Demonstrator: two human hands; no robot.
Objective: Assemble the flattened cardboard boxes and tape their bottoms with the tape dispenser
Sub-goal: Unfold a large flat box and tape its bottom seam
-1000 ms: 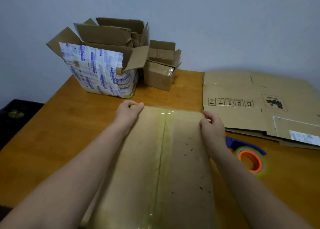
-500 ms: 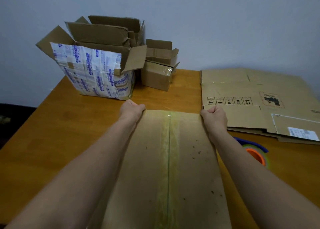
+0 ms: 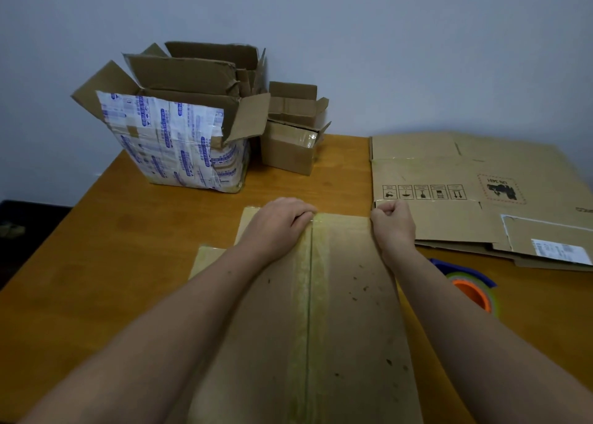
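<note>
- The box (image 3: 346, 311) in work lies near and centre on the tabletop (image 3: 102, 247), turned bottom-up so that the two flaps meet along a seam facing the person.
- A yellowish tape strip (image 3: 309, 295) runs along that seam from the near edge to the far edge. The bottom looks already sealed, so I judge that the step in hand is smoothing the tape end down over the far rim.
- The left hand (image 3: 282, 221) lies palm-down at the far edge, just left of the seam. Its fingers bend over the rim onto the tape end, probably to press it flat.
- The right hand (image 3: 393, 223) is curled tight on the far right corner of the box and grips it, most likely to steady the box against the push.
- The tape dispenser (image 3: 471, 287), blue with an orange core, rests on the tabletop just right of the box. It is partly hidden by the right forearm and within easy reach for the next box.
- The flattened cardboard (image 3: 465, 173) is stacked at the far right, waiting to be assembled.
- Far left, against the wall, a printed box (image 3: 173, 147) and a small box (image 3: 290, 151) stand with their flaps open, set out of the way.
</note>
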